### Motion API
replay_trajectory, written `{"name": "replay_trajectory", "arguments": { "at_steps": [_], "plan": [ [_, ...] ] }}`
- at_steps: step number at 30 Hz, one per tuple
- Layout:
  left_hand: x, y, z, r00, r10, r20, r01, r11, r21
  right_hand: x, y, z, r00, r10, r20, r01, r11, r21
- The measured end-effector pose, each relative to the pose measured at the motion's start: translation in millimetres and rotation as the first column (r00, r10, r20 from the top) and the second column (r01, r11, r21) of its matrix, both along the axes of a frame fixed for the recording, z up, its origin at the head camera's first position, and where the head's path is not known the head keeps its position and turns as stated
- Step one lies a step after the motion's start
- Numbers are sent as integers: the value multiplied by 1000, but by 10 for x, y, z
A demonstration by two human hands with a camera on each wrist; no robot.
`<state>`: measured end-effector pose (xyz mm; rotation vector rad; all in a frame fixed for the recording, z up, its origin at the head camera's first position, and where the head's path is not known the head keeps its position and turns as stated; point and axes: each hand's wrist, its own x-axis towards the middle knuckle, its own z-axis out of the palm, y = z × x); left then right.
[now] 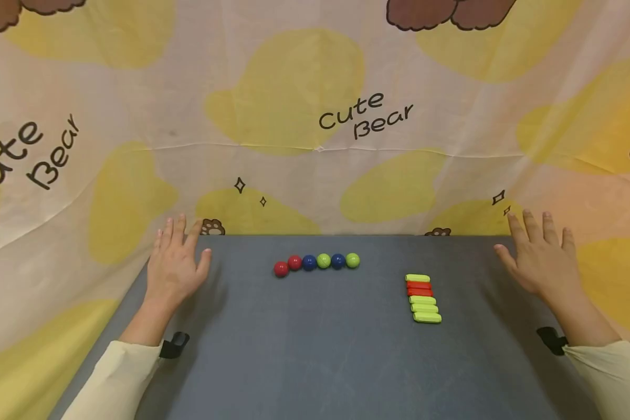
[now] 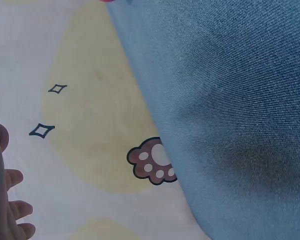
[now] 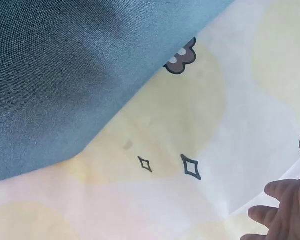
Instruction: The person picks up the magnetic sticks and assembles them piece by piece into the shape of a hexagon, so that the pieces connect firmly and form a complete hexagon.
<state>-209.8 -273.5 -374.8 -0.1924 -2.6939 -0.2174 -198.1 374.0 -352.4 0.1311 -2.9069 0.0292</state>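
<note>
Grey table [image 1: 315,356] carries a row of balls [image 1: 322,261] at its twelve o'clock, and bars [image 1: 423,300] side by side near four o'clock from them. Left hand [image 1: 174,267] and right hand [image 1: 547,262] spread wide, holding nothing. Both rows look orderly; whether work is finished or unstarted, I cannot tell.

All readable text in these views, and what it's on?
"Cute Bear": black print on the backdrop cloth, centre of head view.
"ute Bear": same cloth, head view's left; first letter cut by the frame edge.
Partial mark, cloth's right edge: cut off, unreadable.
Balls and short sticks: no lettering I can make out.
Wrist views: no words.
</note>
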Motion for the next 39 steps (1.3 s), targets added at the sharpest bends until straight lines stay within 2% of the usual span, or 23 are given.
{"name": "replay_trajectory", "arguments": {
  "at_steps": [8, 17, 26, 29, 32, 35, 39],
  "plan": [
    [64, 65, 27, 1000, -24, -16, 24, 999, -23, 60, -43, -11, 1000, 5, -26, -4, 999, 33],
    [208, 99, -31, 998, -40, -52, 39, 999, -24, 174, -142, 0, 996, 26, -83, -22, 999, 46],
    [340, 135, -31, 993, -50, -108, 48, 999, -20, 290, -269, 41, 993, 62, -99, -56, 997, 56],
    [363, 181, -13, 990, -60, -125, 60, 998, -9, 289, -325, 36, 982, 127, -137, -119, 991, 60],
    [350, 235, -20, 987, -76, -142, 78, 997, 8, 235, -391, 7, 959, 215, -186, -209, 977, 52],
    [309, 297, -56, 983, -95, -159, 99, 995, 20, 153, -458, -41, 928, 289, -233, -286, 957, 50],
    [223, 384, -143, 980, -124, -155, 130, 991, 32, 41, -547, -102, 913, 336, -229, -334, 941, 48]
  ]
}}
